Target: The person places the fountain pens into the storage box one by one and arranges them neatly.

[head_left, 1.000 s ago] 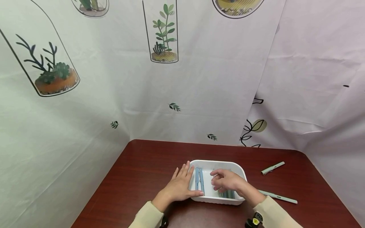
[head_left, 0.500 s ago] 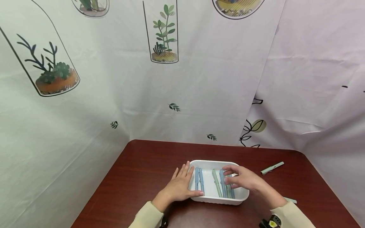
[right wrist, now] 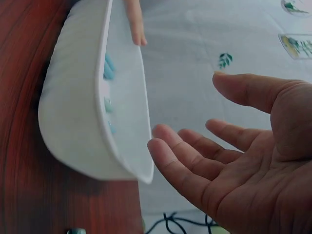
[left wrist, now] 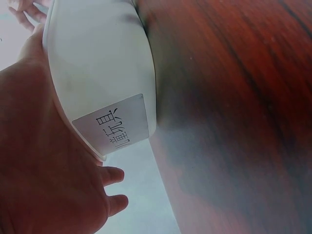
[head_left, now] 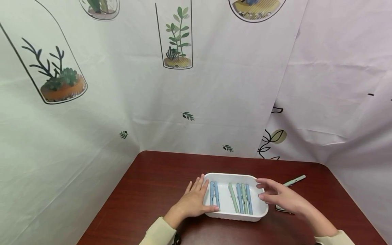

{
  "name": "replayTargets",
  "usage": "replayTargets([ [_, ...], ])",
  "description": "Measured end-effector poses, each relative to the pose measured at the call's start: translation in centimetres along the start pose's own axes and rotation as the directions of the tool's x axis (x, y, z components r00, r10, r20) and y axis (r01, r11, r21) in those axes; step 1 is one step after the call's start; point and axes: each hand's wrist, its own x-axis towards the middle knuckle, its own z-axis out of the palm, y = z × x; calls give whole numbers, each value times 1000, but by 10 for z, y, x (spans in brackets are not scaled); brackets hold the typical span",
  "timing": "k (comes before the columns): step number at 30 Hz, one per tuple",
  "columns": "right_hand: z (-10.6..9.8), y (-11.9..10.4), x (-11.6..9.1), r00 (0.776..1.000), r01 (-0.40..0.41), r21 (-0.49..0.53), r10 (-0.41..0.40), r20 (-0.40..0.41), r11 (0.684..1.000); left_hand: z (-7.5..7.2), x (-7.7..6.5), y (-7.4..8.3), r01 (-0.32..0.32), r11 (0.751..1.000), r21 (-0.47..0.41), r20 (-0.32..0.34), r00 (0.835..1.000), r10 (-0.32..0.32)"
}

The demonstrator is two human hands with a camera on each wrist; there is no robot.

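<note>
A white plastic tray (head_left: pixel 229 216) stands on the table, with pens lying lengthwise in it. Two blue pens (head_left: pixel 216 195) lie side by side at its left. Toward the right, a slanted light green pen (head_left: pixel 233 198) lies beside a group of blue and green pens (head_left: pixel 244 199). My left hand (head_left: pixel 192 201) rests on the tray's left end, fingers spread along the rim and thumb over the near edge. Holding nothing, my right hand (head_left: pixel 283 196) hovers at the right rim with loosely bent fingers; the right wrist view shows its palm (right wrist: pixel 258 185) bare.
Right of the tray, a green pen (head_left: pixel 296 180) lies on the dark red table (head_left: pixel 165 170). The end of another pen (head_left: pixel 283 209) shows under my right hand, the remainder hidden. A label (left wrist: pixel 114 124) is stuck on the tray's end. Patterned cloth (head_left: pixel 214 102) hangs behind the table.
My right hand has moved right, from above the pens inside the tray to its right rim, uncovering the pens there. My left hand has stayed on the tray.
</note>
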Motion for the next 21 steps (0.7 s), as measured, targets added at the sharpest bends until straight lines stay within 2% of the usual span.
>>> replayTargets([
  [6,-10,10,-17,999,47,19,-47,-17,999,0,-1,0,4,1000,0,3,1000,-4],
  [13,-19,23,-34,992,109,-89,-115,-59,990,-1,-1,2,3,1000,-6,1,1000,-3],
  [21,-31,47,-49,980,182,-95,-188,-68,979,-2,-2,2,1,1000,-10,1,1000,-1],
])
